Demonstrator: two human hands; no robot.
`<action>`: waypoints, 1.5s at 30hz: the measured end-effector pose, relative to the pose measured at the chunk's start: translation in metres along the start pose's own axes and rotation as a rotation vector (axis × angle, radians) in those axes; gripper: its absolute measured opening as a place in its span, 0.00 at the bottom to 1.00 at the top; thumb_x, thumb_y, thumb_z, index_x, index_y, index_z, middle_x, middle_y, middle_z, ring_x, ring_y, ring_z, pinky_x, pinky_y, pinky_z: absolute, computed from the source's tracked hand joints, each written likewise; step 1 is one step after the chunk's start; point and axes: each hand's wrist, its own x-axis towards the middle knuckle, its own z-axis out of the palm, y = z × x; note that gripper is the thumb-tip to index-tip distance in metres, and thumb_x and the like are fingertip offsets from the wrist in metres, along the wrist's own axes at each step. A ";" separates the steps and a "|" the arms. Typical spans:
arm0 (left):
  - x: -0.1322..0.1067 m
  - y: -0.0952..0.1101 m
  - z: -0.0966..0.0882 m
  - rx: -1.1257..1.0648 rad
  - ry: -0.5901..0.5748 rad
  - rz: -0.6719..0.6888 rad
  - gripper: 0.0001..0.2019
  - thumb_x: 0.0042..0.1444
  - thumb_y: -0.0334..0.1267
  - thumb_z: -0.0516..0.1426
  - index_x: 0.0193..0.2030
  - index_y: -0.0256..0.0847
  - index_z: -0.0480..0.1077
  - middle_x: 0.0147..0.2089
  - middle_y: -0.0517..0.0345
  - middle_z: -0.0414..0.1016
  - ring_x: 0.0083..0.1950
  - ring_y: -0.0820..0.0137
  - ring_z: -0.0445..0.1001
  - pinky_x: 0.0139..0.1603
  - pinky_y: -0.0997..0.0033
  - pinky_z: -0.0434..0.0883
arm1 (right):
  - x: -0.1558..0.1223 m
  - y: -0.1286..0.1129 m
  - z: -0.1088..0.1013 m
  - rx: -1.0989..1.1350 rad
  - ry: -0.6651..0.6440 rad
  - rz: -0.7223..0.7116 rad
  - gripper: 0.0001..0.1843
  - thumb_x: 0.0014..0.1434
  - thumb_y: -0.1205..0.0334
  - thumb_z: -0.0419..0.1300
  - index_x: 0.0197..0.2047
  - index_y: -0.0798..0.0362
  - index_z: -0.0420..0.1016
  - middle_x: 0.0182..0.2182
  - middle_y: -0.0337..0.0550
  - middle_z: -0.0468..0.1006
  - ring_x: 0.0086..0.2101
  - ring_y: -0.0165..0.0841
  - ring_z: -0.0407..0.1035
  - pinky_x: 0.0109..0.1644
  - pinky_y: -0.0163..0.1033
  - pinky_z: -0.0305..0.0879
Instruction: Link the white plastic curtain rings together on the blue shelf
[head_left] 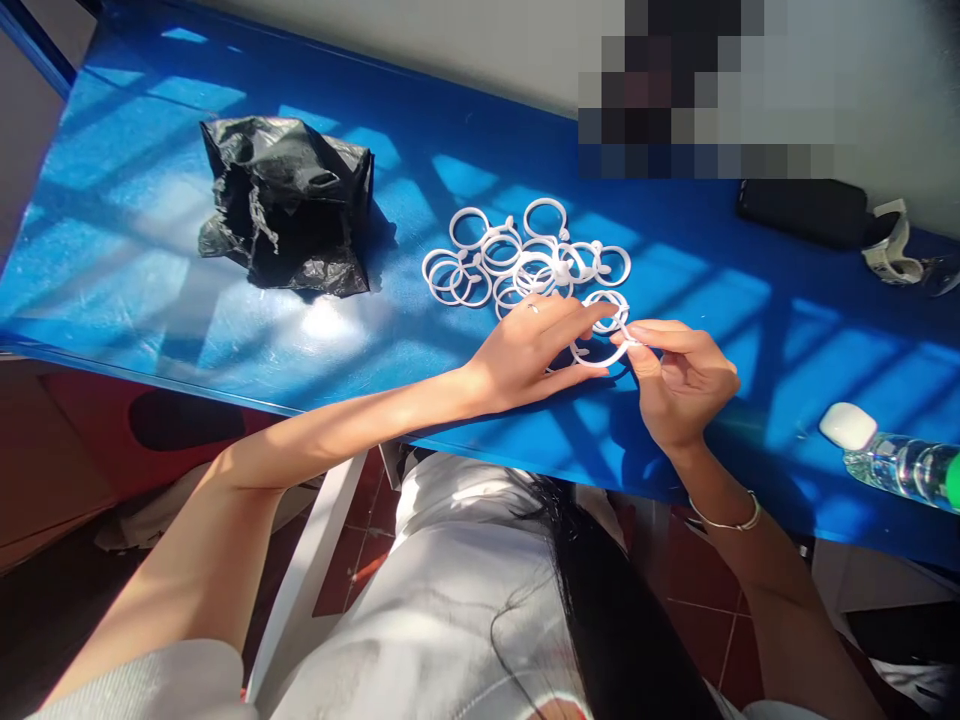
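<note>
White curtain rings (501, 250), each with a small knob or eyelet, lie in a loose heap on the blue table. At the near right side of the heap, my left hand (536, 345) is closed with thumb and fingers on one white curtain ring (600, 362). My right hand (679, 375) pinches the same ring at its knobbed joint, fingertips pressed together. Part of this ring is hidden behind my left fingers. More rings lie directly behind my hands, some partly covered by the left one.
A torn black plastic bag (300, 210) sits at the left on the blue table (135, 310). At the right are a dark phone (802, 212), a wristwatch (892, 250), a white rounded object (847, 427) and a clear bottle (900, 465) with a green part.
</note>
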 end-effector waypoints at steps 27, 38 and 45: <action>-0.001 -0.025 -0.048 0.370 -0.128 -0.238 0.32 0.55 0.46 0.61 0.64 0.44 0.58 0.64 0.45 0.60 0.66 0.47 0.57 0.62 0.39 0.57 | 0.026 0.008 -0.064 -0.331 -0.028 -0.041 0.09 0.63 0.64 0.57 0.42 0.46 0.78 0.42 0.43 0.79 0.44 0.40 0.73 0.50 0.49 0.71; -0.059 0.035 -0.057 -0.973 -0.076 -0.132 0.18 0.58 0.52 0.53 0.53 0.56 0.71 0.43 0.54 0.78 0.38 0.65 0.76 0.34 0.62 0.74 | -0.021 0.016 -0.089 -0.448 -0.431 -0.045 0.15 0.60 0.58 0.60 0.52 0.43 0.71 0.50 0.44 0.75 0.50 0.45 0.68 0.54 0.54 0.66; -0.139 0.019 -0.005 -1.733 -0.314 0.161 0.38 0.47 0.72 0.49 0.64 0.65 0.57 0.21 0.65 0.77 0.26 0.68 0.79 0.22 0.75 0.71 | -0.020 0.021 -0.078 -0.459 -0.521 -0.051 0.15 0.63 0.60 0.56 0.53 0.40 0.71 0.48 0.43 0.76 0.49 0.45 0.68 0.51 0.54 0.67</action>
